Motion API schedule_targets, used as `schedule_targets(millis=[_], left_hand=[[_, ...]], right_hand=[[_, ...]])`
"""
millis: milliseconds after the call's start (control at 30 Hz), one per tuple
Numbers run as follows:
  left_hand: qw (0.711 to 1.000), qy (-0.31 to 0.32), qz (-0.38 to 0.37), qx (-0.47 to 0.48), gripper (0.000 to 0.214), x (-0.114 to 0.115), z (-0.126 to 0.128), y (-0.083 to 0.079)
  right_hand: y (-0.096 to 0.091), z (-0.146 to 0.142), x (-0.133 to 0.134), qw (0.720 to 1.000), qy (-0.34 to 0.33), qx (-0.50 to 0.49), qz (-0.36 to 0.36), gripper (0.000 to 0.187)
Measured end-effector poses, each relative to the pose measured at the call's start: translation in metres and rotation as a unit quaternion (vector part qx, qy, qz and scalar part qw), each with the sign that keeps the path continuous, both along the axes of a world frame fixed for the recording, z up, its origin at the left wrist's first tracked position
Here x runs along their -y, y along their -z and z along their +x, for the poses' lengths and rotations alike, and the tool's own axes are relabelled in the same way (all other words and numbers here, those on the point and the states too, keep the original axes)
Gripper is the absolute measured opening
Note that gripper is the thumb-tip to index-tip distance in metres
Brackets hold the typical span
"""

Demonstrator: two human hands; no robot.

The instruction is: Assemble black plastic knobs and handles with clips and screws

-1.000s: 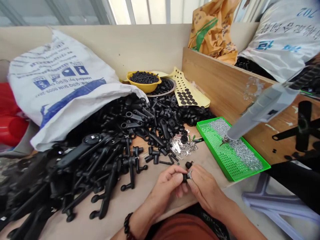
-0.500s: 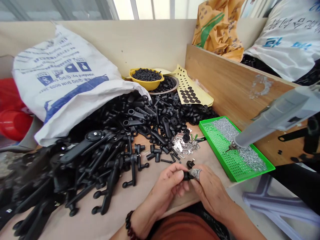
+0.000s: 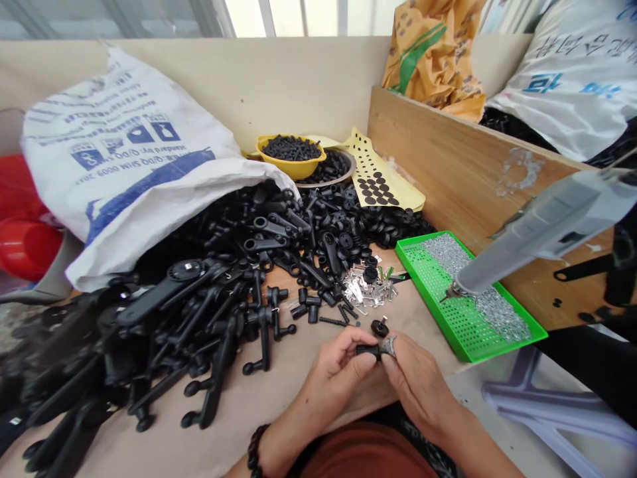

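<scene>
My left hand (image 3: pixel 343 362) is closed on a small black plastic cylinder (image 3: pixel 367 351), thumb in front and fingers behind. My right hand (image 3: pixel 415 368) is closed at the cylinder's right end, its fingers curled and partly hidden; a patterned grey band (image 3: pixel 387 346) shows on it. Just beyond the fingertips lies a round black part with a metal clip (image 3: pixel 380 326). Past it are a heap of shiny metal clips (image 3: pixel 365 289), a few ribbed black pins (image 3: pixel 332 321) and several short black sleeves (image 3: pixel 307 307).
Black crank handles (image 3: pixel 213 372) are piled at left, spilling from a white sack (image 3: pixel 149 153). A green tray (image 3: pixel 428 292) of small screws stands at right under a grey electric screwdriver (image 3: pixel 522 232). A yellow bowl (image 3: pixel 291 167) and wooden partition (image 3: pixel 448 139) are behind.
My left hand's thumb has shifted lower along the cylinder, which now lies more level and shows more of its length. The screwdriver has swung slightly left.
</scene>
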State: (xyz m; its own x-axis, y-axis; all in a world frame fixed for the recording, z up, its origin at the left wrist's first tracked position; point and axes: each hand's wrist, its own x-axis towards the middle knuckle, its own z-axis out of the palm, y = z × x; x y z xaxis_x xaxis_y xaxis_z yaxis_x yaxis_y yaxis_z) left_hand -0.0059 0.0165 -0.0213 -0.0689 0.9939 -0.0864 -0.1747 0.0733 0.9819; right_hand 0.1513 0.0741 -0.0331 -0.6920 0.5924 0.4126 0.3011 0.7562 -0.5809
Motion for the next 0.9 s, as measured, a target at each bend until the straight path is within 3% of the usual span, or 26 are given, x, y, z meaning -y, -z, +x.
schedule_targets(millis=[133,267,367,500,667,800,900], left_hand=[[0.986,-0.009,0.056,-0.154,0.014,0.002,-0.003,-0.005],[0.978,0.004,0.07,-0.195,0.014,0.002,-0.003,-0.006],[0.987,0.007,0.055,-0.154,0.015,0.001,-0.002,-0.002],[1.0,-0.009,0.004,-0.025,0.024,0.003,0.003,0.007],[0.988,-0.034,-0.076,0.133,0.034,0.003,0.009,0.01],[0.976,-0.067,-0.097,0.181,0.034,0.0,0.006,0.008],[0.971,-0.09,-0.103,0.198,0.035,-0.002,0.001,0.008]], right_hand=[[-0.001,0.0,0.003,0.998,0.009,0.001,-0.065,0.018],[-0.001,0.0,0.003,0.998,0.009,-0.002,-0.059,0.019],[0.0,0.0,0.001,0.999,0.004,-0.002,-0.04,0.021],[0.001,-0.002,0.001,0.999,0.006,0.0,-0.037,0.022],[0.002,0.001,0.004,0.999,0.019,0.001,-0.039,0.021],[-0.001,0.009,-0.01,0.995,0.076,0.011,-0.068,0.02],[0.002,0.008,-0.028,0.991,0.125,0.041,-0.029,0.022]])
